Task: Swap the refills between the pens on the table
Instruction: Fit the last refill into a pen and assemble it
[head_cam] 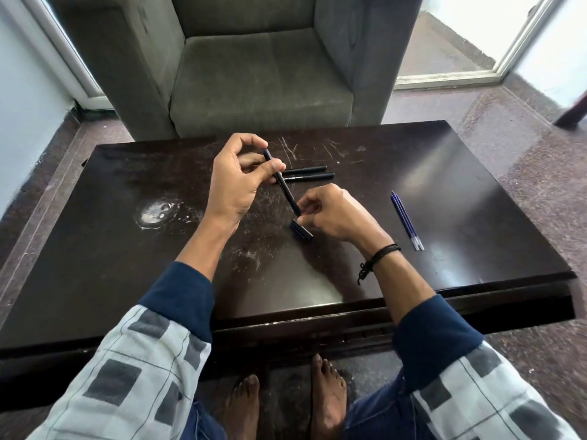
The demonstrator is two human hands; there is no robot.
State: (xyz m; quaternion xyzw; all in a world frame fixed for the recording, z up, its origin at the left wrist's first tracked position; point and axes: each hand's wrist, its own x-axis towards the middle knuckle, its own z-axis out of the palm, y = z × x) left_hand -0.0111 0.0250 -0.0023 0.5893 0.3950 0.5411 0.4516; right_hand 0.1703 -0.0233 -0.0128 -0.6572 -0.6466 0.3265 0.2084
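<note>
Over the middle of the dark, scratched worktop (444, 173) both hands hold one black pen (283, 185), which slants from upper left down to lower right between them. The left hand (235, 182) is raised, palm turned toward the camera, its thumb and curled fingers pinching the upper half of the pen, whose blue end shows just under the forefinger. The right hand (333, 214) lies lower and nearer, its thumb and forefinger pinching the pen's lower end. Just beneath those fingers is a short dark pen piece (301, 230); whether the hand holds it or it lies on the worktop cannot be told.

Two more black pens (309, 173) lie side by side on the worktop just behind the left hand, touching or nearly so, their left ends hidden by that hand's fingers. A small bundle of blue refills (406, 221) lies close together on the worktop, apart to the right of the right hand, clear ends toward the near edge.

A black cord bracelet (378, 258) circles the right wrist. A grey armchair (263, 74) stands beyond the worktop.
</note>
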